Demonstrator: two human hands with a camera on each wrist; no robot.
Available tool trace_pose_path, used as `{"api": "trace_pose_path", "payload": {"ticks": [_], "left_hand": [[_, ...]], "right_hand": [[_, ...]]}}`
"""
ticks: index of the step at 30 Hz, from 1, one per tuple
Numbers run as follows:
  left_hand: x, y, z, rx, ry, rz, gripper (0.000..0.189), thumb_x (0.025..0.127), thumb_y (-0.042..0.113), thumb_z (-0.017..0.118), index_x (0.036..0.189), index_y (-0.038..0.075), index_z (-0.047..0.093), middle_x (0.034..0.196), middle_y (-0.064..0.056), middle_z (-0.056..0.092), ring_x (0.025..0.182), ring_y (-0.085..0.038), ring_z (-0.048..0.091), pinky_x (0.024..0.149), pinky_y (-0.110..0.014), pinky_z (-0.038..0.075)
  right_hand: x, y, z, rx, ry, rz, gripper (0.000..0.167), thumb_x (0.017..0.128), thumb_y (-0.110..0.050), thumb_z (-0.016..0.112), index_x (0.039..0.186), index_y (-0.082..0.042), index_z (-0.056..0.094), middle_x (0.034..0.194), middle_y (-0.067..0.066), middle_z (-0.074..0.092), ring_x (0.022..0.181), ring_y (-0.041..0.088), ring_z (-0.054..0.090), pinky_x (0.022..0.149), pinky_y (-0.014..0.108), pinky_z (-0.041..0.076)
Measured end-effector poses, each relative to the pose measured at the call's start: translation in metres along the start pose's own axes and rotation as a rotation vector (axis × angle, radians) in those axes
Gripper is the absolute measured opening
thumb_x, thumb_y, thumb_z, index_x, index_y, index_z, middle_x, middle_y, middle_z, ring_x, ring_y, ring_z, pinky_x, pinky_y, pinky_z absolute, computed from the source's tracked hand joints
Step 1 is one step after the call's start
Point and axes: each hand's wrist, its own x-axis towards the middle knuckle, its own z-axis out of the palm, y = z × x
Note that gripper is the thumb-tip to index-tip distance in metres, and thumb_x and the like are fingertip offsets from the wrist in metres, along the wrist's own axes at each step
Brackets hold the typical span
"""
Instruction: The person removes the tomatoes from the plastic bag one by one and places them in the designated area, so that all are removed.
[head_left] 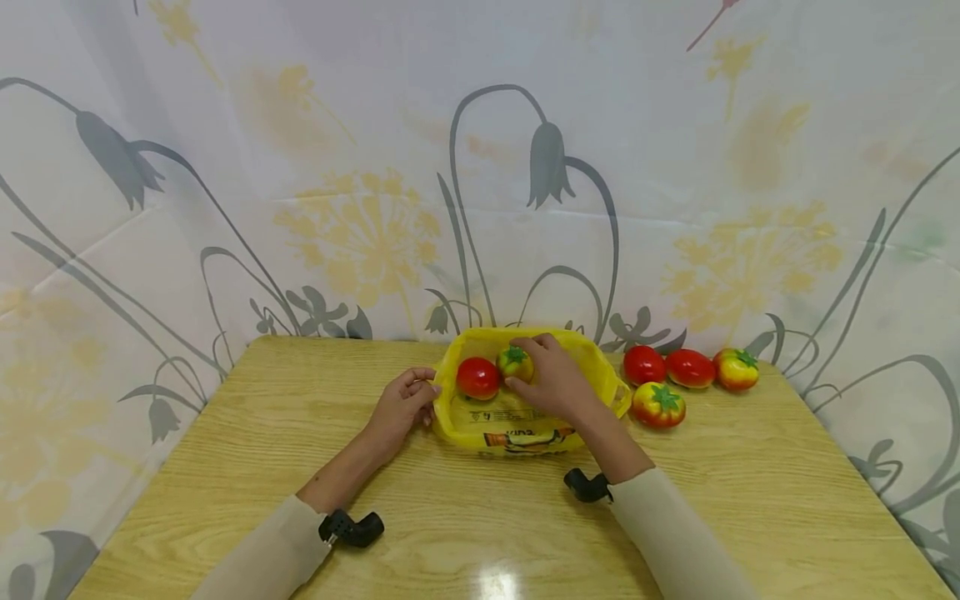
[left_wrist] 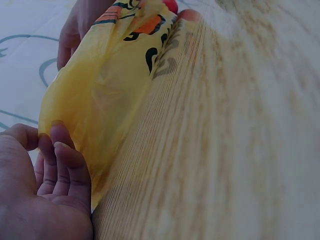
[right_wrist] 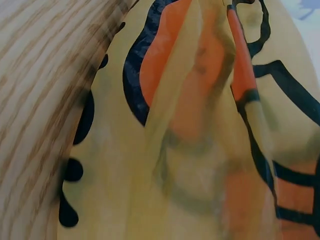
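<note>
A yellow plastic bag [head_left: 457, 429] with printed figures stands spread open on the table. My left hand [head_left: 401, 408] is at its left rim, thumb and fingertips pinching the thin edge; the left wrist view shows this hand [left_wrist: 55, 185] close up. Inside the bag lies a red toy tomato [head_left: 477, 378]. Beside it my right hand [head_left: 553, 379] reaches in from the right, its thumb and fingers round a yellow-green toy tomato [head_left: 513, 363] with a green leafy top. In the right wrist view the bag's printed side [right_wrist: 190, 150] hides that hand.
Right of the bag lie more toy tomatoes: a red one [head_left: 643, 365], another red one [head_left: 690, 368], a yellow-red one [head_left: 736, 369] and a nearer yellow-red one [head_left: 659, 406]. The wooden table [head_left: 465, 517] meets a flower-patterned cloth [head_left: 375, 167] behind.
</note>
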Motion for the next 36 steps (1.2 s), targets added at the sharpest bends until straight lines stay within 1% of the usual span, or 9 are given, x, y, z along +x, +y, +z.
{"api": "trace_pose_path", "payload": {"ticks": [4, 10, 17, 20, 27, 36], "left_hand": [[0.0, 0.0, 0.0, 0.011, 0.004, -0.002, 0.026, 0.104, 0.004, 0.059, 0.128, -0.005, 0.054, 0.078, 0.001, 0.064, 0.064, -0.014, 0.057, 0.06, -0.024, 0.05], [0.001, 0.0, 0.001, 0.014, -0.009, 0.002, 0.026, 0.105, 0.005, 0.059, 0.128, -0.006, 0.053, 0.078, 0.001, 0.064, 0.065, -0.014, 0.057, 0.061, -0.024, 0.05], [0.001, 0.0, 0.001, 0.001, -0.012, -0.001, 0.024, 0.105, 0.003, 0.058, 0.127, -0.005, 0.053, 0.077, 0.001, 0.063, 0.065, -0.014, 0.057, 0.06, -0.024, 0.05], [0.001, 0.001, 0.001, -0.001, -0.018, 0.003, 0.024, 0.105, 0.003, 0.058, 0.127, -0.005, 0.053, 0.077, 0.001, 0.063, 0.065, -0.014, 0.057, 0.06, -0.024, 0.05], [0.001, 0.002, 0.002, -0.011, -0.028, 0.006, 0.024, 0.106, 0.003, 0.058, 0.127, -0.006, 0.052, 0.077, 0.002, 0.062, 0.065, -0.013, 0.058, 0.06, -0.023, 0.051], [0.0, 0.0, 0.001, 0.008, -0.016, 0.002, 0.025, 0.105, 0.004, 0.06, 0.127, -0.007, 0.053, 0.076, 0.0, 0.062, 0.064, -0.013, 0.058, 0.06, -0.024, 0.051]], "right_hand": [[0.003, -0.001, 0.003, 0.006, -0.01, -0.009, 0.058, 0.098, -0.026, 0.078, 0.15, -0.011, 0.058, 0.14, 0.024, 0.054, 0.11, 0.036, 0.062, 0.098, 0.051, 0.056], [0.005, 0.0, 0.006, -0.001, -0.017, -0.008, 0.059, 0.097, -0.025, 0.078, 0.15, -0.011, 0.057, 0.142, 0.025, 0.051, 0.11, 0.037, 0.062, 0.098, 0.051, 0.057], [0.006, 0.004, 0.007, 0.001, -0.016, 0.007, 0.054, 0.095, -0.021, 0.08, 0.143, -0.007, 0.059, 0.142, 0.026, 0.05, 0.113, 0.04, 0.061, 0.098, 0.054, 0.056], [0.007, 0.006, 0.008, -0.002, -0.012, 0.003, 0.053, 0.095, -0.02, 0.081, 0.141, -0.008, 0.059, 0.143, 0.025, 0.051, 0.115, 0.04, 0.061, 0.098, 0.054, 0.057], [0.007, 0.008, 0.01, 0.008, 0.003, -0.014, 0.049, 0.092, -0.014, 0.083, 0.135, -0.011, 0.06, 0.139, 0.023, 0.053, 0.111, 0.038, 0.062, 0.094, 0.053, 0.058], [0.005, 0.011, 0.01, 0.021, -0.006, -0.004, 0.05, 0.092, -0.014, 0.083, 0.136, -0.01, 0.06, 0.137, 0.022, 0.053, 0.11, 0.037, 0.061, 0.096, 0.052, 0.058]]}}
